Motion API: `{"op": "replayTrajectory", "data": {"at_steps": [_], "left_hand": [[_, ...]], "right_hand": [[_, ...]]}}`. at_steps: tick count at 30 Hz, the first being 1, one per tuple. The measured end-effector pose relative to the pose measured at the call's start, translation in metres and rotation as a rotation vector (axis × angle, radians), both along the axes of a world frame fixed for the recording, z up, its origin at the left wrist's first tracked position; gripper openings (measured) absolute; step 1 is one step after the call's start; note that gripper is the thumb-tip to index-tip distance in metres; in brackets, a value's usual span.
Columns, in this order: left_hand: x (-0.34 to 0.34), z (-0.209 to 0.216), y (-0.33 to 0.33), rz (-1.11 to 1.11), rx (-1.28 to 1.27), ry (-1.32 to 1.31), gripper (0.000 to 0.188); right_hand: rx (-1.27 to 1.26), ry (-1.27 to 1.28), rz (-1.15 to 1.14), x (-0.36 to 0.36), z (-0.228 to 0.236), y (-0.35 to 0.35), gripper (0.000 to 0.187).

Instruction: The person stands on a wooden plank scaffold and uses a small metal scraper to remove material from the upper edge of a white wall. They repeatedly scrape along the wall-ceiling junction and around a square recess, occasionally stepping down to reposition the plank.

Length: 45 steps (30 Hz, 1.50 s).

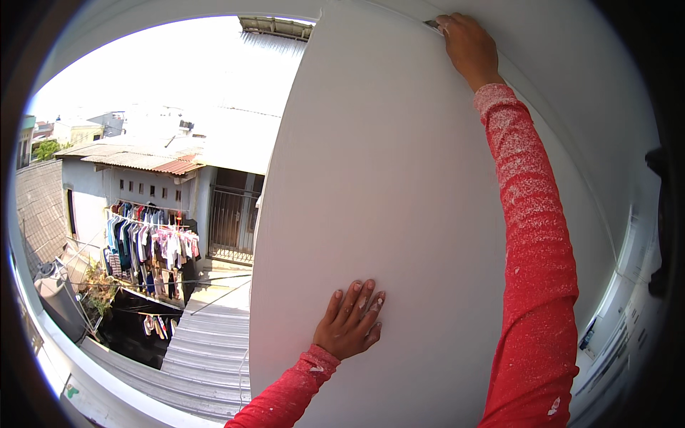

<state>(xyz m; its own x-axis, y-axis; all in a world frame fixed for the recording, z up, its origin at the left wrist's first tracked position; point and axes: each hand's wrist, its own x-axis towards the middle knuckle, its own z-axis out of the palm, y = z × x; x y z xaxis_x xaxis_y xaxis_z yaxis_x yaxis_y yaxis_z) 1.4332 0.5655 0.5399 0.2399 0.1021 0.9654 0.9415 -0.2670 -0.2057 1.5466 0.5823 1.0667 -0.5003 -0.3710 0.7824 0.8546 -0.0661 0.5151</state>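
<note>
My left hand lies flat against the white wall, fingers spread, with white smears on the fingertips. High up, my right hand is closed around a small putty knife. Only a dark, pointed bit of its blade shows past my fingers; the handle is hidden in the grip. The blade is at the top of the wall, beside the corner line where it meets the white surface above. Both red sleeves are dusted with white powder, most thickly on the right forearm.
Left of the wall's edge is an opening to the outside, with a white sill below. Beyond are a corrugated metal roof, hanging laundry, a grey tank and a house with a barred door. A dark object stands at far right.
</note>
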Motion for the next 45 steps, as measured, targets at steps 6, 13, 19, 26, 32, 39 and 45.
{"op": "replayTrajectory", "data": {"at_steps": [6,13,19,26,32,39,45], "left_hand": [[0.000,0.000,-0.002,-0.008,-0.001,-0.011,0.053],[0.000,0.000,0.000,-0.001,-0.001,-0.009,0.054],[0.002,-0.001,0.000,0.011,-0.003,-0.009,0.054],[0.000,0.001,-0.001,0.027,0.013,-0.012,0.053],[0.002,0.002,-0.003,0.038,0.006,-0.004,0.053],[0.000,0.001,-0.002,0.027,0.014,-0.007,0.053],[0.003,0.000,-0.001,0.019,0.002,-0.013,0.052]], "right_hand": [[-0.013,0.077,0.089,0.018,0.006,-0.001,0.025],[-0.005,0.069,0.121,0.023,0.005,0.002,0.026],[-0.023,0.016,0.084,0.017,-0.002,-0.008,0.026],[-0.025,0.027,0.094,0.016,-0.004,-0.004,0.023],[-0.084,0.036,0.083,0.030,-0.002,0.005,0.022],[0.068,0.045,0.183,0.046,-0.001,0.009,0.021],[-0.022,0.039,0.156,0.046,-0.004,0.015,0.021]]}}
